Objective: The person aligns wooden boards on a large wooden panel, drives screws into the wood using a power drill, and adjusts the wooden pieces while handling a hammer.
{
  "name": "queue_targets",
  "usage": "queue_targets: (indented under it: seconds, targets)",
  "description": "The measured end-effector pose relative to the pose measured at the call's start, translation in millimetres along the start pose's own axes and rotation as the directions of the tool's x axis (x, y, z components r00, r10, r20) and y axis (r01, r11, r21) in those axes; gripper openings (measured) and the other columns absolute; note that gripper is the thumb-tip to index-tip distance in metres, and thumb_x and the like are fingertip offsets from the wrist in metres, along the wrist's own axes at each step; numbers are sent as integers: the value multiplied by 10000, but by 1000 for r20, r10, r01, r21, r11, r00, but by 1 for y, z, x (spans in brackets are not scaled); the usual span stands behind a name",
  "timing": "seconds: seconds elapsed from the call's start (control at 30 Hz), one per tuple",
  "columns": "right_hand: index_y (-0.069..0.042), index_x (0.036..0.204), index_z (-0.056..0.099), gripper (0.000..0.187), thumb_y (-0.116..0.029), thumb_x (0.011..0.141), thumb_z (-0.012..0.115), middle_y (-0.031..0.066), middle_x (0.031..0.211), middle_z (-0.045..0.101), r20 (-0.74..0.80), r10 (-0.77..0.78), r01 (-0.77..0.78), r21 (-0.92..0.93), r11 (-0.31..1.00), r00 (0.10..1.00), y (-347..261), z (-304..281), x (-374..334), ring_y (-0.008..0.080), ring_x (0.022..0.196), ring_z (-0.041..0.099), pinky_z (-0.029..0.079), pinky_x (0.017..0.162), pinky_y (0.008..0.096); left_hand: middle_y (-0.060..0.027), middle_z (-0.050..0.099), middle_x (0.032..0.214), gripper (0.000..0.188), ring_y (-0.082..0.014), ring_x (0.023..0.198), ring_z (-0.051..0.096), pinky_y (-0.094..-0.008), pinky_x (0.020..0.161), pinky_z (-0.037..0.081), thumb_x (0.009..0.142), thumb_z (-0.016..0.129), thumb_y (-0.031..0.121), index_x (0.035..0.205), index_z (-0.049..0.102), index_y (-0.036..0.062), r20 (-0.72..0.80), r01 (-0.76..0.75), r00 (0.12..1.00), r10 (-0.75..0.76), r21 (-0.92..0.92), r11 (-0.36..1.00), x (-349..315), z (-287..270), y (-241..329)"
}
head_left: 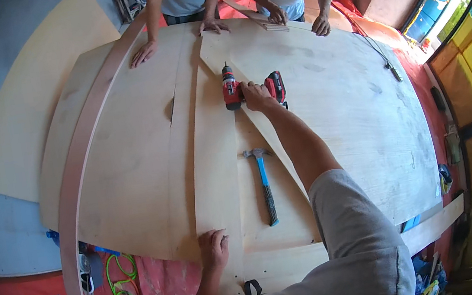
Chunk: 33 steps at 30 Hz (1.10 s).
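My right hand is wrapped round the handle of a red and black cordless drill, which lies on its side over the boards. The drill's bit points to the far side, and its battery is on the right. My left hand is closed at the near left edge of a long pale wooden board, fingers curled on it. Between this board and a slanting strip lies a hammer with a blue and black handle, its head toward the far side.
A large plywood sheet spreads beneath the boards. Along the left runs a long narrow plank. Two people stand at the far edge, one with hands on the sheet. A green hose coils on the red floor, lower left.
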State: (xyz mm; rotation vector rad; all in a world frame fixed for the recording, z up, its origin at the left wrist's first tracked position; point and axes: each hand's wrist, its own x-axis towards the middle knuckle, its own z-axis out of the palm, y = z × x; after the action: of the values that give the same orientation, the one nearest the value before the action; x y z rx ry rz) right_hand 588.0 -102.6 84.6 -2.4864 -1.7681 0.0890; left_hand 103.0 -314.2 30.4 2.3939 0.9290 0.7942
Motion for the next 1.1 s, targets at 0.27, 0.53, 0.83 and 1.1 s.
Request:
queue_targets:
  seconds: [0.27,0.53,0.83,1.1]
  targets:
    - [-36,1328,488,499,-140,858,622,210,1258,596,-7,57,-57,72,996,998,6,-5,-21,401,1186,585,459,996,528,-127,591,963,148,-345,955,558,-492,875,417,828,705,96,913,586,72,64,-49,997,47,32,998,2,7,-6]
    - [-68,1367,517,585,-222,837,711,254,1446,437,-318,207,-83,363,928,925,7,-13,-213,439,1356,384,306,1125,534,-117,584,953,124,-352,928,546,-475,855,426,831,686,63,908,589,63,37,-24,999,21,109,994,-7,2,-3]
    - [-41,1404,475,589,-227,884,679,266,1391,478,-109,468,-384,429,818,877,31,21,-450,429,1287,466,394,1063,506,-138,640,954,125,-359,903,591,-472,839,462,861,669,76,979,640,52,91,-42,995,32,117,992,-3,-6,9]
    - [-81,1438,447,559,-313,942,560,175,1334,549,-130,478,-424,305,853,868,19,30,-453,369,1250,507,435,1000,511,-146,680,915,108,-361,896,640,-460,816,512,866,672,99,938,627,32,146,-81,988,55,178,981,8,-12,10]
